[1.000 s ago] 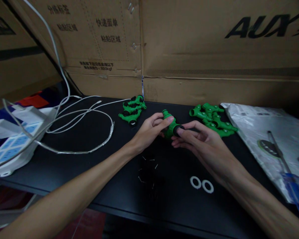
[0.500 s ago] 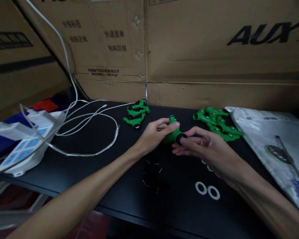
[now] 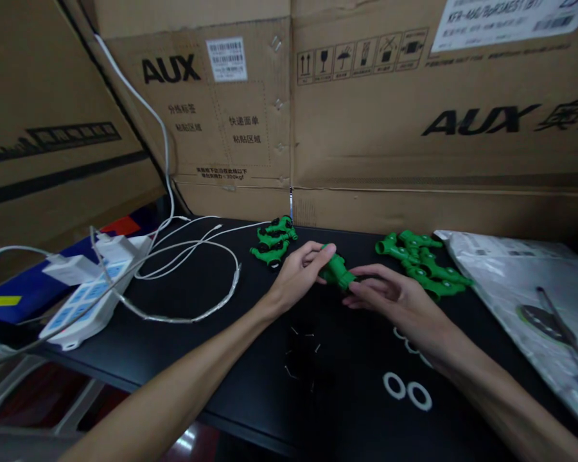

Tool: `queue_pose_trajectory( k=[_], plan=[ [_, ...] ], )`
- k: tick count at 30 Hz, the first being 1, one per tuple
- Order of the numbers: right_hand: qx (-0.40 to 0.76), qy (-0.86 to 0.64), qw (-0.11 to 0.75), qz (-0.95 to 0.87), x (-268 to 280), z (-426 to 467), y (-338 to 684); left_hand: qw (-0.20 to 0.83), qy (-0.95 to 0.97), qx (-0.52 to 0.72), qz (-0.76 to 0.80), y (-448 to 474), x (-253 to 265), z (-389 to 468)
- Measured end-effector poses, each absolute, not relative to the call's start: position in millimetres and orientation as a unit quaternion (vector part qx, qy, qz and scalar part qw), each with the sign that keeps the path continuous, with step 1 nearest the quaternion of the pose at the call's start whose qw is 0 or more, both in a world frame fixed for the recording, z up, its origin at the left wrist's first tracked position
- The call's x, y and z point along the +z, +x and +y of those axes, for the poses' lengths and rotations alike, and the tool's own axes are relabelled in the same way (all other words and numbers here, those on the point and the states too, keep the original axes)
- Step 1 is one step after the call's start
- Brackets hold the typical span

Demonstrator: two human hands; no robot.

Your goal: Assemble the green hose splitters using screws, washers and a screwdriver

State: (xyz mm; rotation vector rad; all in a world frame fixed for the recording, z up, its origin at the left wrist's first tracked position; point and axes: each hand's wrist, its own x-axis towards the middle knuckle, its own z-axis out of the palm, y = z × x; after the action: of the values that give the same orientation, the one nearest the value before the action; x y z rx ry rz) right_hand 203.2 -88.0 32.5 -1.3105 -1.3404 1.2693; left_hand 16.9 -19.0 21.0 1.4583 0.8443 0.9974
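Observation:
My left hand (image 3: 296, 269) is closed round a green hose fitting (image 3: 337, 272), thumb on top, and holds it tilted above the black table. My right hand (image 3: 390, 292) pinches a black ring (image 3: 364, 278) at the fitting's right end; fingers hide most of it, and I cannot tell whether it sits on the fitting. Several black parts (image 3: 302, 356) with glinting edges lie below my hands. Near my right wrist are white flat washers (image 3: 419, 396), some partly covered by the forearm.
Green fittings with black parts (image 3: 274, 240) lie at the back left, more green fittings (image 3: 421, 263) at the back right. A plastic bag (image 3: 520, 282) with a screwdriver (image 3: 561, 327) is at right. A power strip (image 3: 94, 295) and white cables (image 3: 192, 319) occupy the left; cardboard boxes (image 3: 356, 154) stand behind.
The view has tilted upward, showing more of the boxes. The green fitting has turned in my hands, its right end now pointing toward my right fingers. Both hands keep hold.

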Motion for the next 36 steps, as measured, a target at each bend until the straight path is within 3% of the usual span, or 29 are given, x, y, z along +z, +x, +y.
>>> queue_pose_trajectory(
  k=[9,13,16,19,25,31,36],
  plan=[
    [0.396,-0.561,0.408,-0.602,9.7,-83.5,208.2,0.546,0.574,0.446,0.416,13.7,18.5,-4.9],
    [0.376,-0.567,0.391,-0.62,20.7,-83.4,214.4,0.413,0.691,0.448,0.389,13.8,21.2,-14.9],
    [0.351,-0.574,0.395,-0.626,33.0,-82.4,221.3,0.279,0.826,0.381,0.309,14.9,23.9,-27.9],
    [0.319,-0.572,0.407,-0.636,41.8,-80.9,227.6,0.213,0.896,0.306,0.242,17.5,20.7,-35.0],
    [0.308,-0.55,0.413,-0.657,42.0,-78.7,227.8,0.17,0.93,0.238,0.223,9.7,19.4,-22.7],
    [0.304,-0.533,0.383,-0.69,39.2,-80.9,217.9,0.14,0.922,0.203,0.299,-19.0,24.9,-9.2],
    [0.186,-0.589,0.37,-0.694,49.6,-75.3,246.4,0.124,0.926,0.188,0.302,-40.9,26.3,-5.4]
  ],
)
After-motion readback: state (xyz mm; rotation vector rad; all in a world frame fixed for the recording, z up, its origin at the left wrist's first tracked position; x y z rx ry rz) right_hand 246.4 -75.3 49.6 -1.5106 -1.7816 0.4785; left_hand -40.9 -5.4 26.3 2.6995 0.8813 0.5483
